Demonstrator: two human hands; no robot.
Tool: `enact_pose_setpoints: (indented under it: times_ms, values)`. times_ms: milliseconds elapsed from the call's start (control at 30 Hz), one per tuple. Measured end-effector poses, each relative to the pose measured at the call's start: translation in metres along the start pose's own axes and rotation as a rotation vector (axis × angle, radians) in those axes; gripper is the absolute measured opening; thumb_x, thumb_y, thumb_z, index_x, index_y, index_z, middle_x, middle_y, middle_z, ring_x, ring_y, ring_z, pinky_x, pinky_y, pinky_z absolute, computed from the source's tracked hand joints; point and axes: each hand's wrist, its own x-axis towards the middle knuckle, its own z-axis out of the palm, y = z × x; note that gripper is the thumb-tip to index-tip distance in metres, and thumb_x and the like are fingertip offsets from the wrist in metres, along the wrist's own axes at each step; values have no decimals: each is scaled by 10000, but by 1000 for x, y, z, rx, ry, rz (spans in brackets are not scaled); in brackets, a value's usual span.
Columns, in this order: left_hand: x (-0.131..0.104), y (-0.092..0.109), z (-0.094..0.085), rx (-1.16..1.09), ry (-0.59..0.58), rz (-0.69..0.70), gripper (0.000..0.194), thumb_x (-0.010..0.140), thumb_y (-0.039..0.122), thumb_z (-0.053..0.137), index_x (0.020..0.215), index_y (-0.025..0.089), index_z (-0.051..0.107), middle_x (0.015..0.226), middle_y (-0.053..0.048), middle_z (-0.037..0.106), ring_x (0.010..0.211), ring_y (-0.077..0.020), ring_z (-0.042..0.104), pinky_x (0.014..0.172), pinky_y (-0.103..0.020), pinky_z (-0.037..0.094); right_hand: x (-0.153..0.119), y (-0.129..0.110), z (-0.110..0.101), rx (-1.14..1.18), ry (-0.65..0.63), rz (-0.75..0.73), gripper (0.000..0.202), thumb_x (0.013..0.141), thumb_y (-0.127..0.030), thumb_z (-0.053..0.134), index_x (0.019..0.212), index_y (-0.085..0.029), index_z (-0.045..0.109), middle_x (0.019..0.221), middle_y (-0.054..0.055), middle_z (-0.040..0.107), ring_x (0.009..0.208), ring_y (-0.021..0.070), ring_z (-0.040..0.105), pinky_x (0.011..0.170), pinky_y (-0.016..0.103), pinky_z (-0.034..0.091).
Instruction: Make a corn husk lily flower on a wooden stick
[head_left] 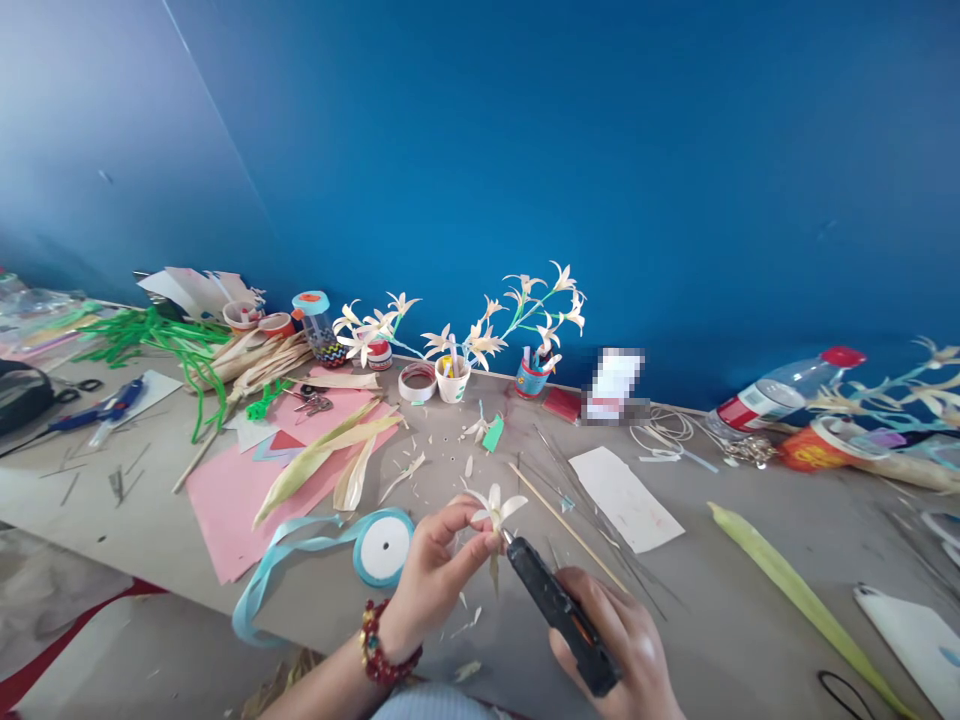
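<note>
My left hand (442,560) pinches a pale corn-husk flower (496,508) at its base, its petals spread upward and a narrow strip hanging below. In my right hand (622,640) is a black hot glue gun (559,610), my fingers wrapped round its handle. The gun's nozzle points up and left and meets or nearly meets the flower's base; I cannot tell whether it touches. Left of my left hand lies a spool of light blue ribbon (384,548), with a loose length trailing toward the table's front edge.
Pink paper (225,510) with husk strips lies left. Finished flower stems stand in a white cup (453,382) at the back. A wooden stick (570,525), thin wires and white card (628,500) lie right of centre. A long green husk (795,590) and bottle (780,390) are farther right.
</note>
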Motion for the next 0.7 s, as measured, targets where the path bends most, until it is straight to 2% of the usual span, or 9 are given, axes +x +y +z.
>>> enact_pose_setpoints:
  times_ms: [167,233,300,367,433,567,700]
  values:
    - [-5,-9,-11,-58,27,-20,205,868,336,659,754,167,687,752,-39,643,768,-163,581,751,-265,449,-15,18,1,-147,-16,86,90,894,-243,490,972,-220,529,642,8,663,485,178,642,447,237,466]
    - [-6,-12,-23,-165,122,-10,162,857,320,675,779,179,686,742,-35,659,775,-169,603,764,-275,465,-25,32,-2,-244,-37,135,132,900,-271,488,1010,-212,534,702,30,706,516,194,675,456,250,476]
    - [-4,-10,-40,-270,254,55,109,828,298,709,809,195,681,727,-25,666,824,-183,623,826,-300,476,-36,48,-7,-379,-66,213,172,908,-299,483,1039,-206,544,793,58,747,523,211,695,451,268,478]
    - [-1,-6,-56,-318,354,117,110,806,292,728,792,198,673,726,-18,656,827,-182,620,850,-313,482,-47,64,-14,-538,-114,346,177,921,-331,474,1023,-209,553,813,61,759,482,222,688,402,276,440]
    - [1,-2,-68,-317,403,126,113,787,284,744,798,200,669,735,-17,656,816,-180,621,825,-308,493,-56,79,-20,-648,-173,487,175,928,-347,471,1005,-216,558,794,48,755,484,232,692,377,272,405]
    - [-4,-4,-70,-276,347,60,141,777,297,749,778,176,676,712,-37,665,753,-189,627,745,-310,501,-71,106,-28,-718,-230,659,250,924,-379,438,1053,-206,565,921,87,757,594,264,724,421,299,433]
    - [-9,-17,-61,-265,284,4,150,786,301,746,792,160,696,730,-60,685,751,-197,634,732,-311,490,-78,118,-44,-692,-323,597,319,860,-402,456,1072,-211,598,1041,112,726,821,310,720,618,381,525]
